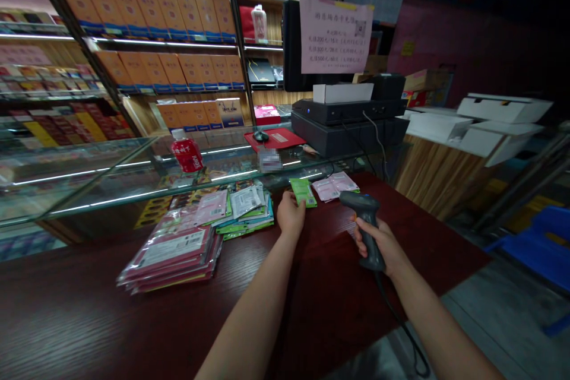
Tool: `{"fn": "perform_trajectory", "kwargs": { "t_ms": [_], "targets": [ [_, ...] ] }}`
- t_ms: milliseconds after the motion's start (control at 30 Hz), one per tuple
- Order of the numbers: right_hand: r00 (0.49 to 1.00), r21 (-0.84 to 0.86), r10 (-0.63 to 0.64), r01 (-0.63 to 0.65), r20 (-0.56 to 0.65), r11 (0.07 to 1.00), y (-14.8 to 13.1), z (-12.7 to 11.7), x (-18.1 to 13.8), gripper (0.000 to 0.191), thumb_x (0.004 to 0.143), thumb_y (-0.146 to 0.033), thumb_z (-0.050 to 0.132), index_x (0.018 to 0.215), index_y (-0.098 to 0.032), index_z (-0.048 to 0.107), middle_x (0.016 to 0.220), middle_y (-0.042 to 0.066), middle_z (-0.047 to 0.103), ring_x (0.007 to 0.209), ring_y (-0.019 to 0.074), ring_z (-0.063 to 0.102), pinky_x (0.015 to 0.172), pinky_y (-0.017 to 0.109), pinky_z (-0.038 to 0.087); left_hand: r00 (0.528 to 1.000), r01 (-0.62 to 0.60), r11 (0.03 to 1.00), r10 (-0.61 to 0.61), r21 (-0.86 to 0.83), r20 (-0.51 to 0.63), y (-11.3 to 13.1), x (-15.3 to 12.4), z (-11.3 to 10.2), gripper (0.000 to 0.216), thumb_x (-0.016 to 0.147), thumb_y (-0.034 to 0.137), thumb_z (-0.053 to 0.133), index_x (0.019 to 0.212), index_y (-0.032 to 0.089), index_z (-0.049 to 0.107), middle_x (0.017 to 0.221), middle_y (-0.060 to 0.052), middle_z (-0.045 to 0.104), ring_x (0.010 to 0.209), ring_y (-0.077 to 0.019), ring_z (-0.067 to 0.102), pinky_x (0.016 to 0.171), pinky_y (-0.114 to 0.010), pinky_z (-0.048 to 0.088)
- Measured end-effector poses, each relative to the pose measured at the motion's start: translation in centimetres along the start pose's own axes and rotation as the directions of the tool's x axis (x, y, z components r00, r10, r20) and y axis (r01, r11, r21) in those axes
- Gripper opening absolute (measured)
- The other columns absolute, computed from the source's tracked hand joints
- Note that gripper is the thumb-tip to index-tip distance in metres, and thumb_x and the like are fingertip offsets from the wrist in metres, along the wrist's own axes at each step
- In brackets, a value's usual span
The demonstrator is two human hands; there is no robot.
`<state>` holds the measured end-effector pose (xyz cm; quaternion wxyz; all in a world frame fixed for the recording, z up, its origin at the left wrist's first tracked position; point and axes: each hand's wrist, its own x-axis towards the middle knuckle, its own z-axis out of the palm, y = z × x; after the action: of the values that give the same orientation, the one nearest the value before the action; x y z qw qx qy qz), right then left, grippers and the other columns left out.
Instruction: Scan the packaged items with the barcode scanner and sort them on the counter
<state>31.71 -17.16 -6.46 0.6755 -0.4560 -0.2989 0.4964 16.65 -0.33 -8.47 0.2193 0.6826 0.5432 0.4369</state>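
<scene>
My right hand (378, 243) is wrapped round the grip of a dark grey barcode scanner (366, 214), its head pointing left and its cable hanging down. With my left hand (291, 214) I pinch the left edge of a small green packet (303, 192) just above the dark red table (329, 309). Pink packets (335, 185) lie to the right, behind the scanner. Left of my left hand is a pile of green, blue and pink packets (244, 205). Larger pink packs in clear plastic (178, 249) are stacked nearer to me.
A glass counter (129, 181) runs behind the table, with a red bottle (187, 151), a mouse (260, 136) on a red mat and a black cash drawer (329, 130) on it. Cartons (503, 110) stand at the right. A blue chair (534, 249) is beside the table.
</scene>
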Motion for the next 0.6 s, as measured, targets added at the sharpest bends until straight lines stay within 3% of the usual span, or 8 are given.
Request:
{"fn": "perform_trajectory", "kwargs": {
  "t_ms": [200,300,400,600],
  "targets": [
    [1.0,0.037,-0.009,0.009,-0.008,0.999,0.1,0.0,0.0,0.035,0.071,-0.04,0.075,0.092,-0.018,0.058,0.054,-0.006,0.055,0.035,0.0066,0.045,0.03,0.016,0.034,0.992,-0.125,0.914,0.111,0.386,0.058,1.0,-1.1,-0.8,0.036,0.077,0.031,0.065,0.11,0.017,0.06,0.108,-0.012,0.054,0.102,-0.024,0.054,0.086,-0.033,0.042],
    [1.0,0.045,-0.008,0.008,-0.009,0.999,0.2,-0.1,0.2,0.036,0.07,-0.04,0.075,0.092,-0.018,0.058,0.053,-0.006,0.055,0.035,0.0067,0.045,0.03,0.017,0.035,0.972,-0.216,0.878,0.154,0.427,0.174,0.8,-1.3,-0.6,0.035,0.078,0.04,0.064,0.107,0.021,0.066,0.113,-0.01,0.055,0.109,-0.0259,0.049,0.09,-0.034,0.039],
    [1.0,0.049,-0.002,0.002,-0.008,0.999,0.3,-0.2,0.3,0.037,0.069,-0.041,0.076,0.092,-0.018,0.057,0.053,-0.006,0.055,0.035,0.0066,0.045,0.03,0.017,0.035,0.957,-0.24,0.865,0.136,0.44,0.255,0.6,-0.9,-0.4,0.028,0.079,0.037,0.063,0.103,0.023,0.069,0.113,-0.008,0.058,0.107,-0.0244,0.049,0.09,-0.033,0.038],
    [1.0,0.046,0.008,-0.008,-0.016,0.999,0.1,0.1,0.3,0.038,0.068,-0.042,0.076,0.091,-0.018,0.057,0.054,-0.006,0.055,0.036,0.0066,0.045,0.03,0.017,0.035,0.954,-0.247,0.855,0.134,0.456,0.267,0.7,0.0,0.4,0.029,0.082,0.035,0.06,0.105,0.022,0.069,0.109,-0.01,0.059,0.103,-0.0245,0.05,0.089,-0.034,0.039]
  ]
}}
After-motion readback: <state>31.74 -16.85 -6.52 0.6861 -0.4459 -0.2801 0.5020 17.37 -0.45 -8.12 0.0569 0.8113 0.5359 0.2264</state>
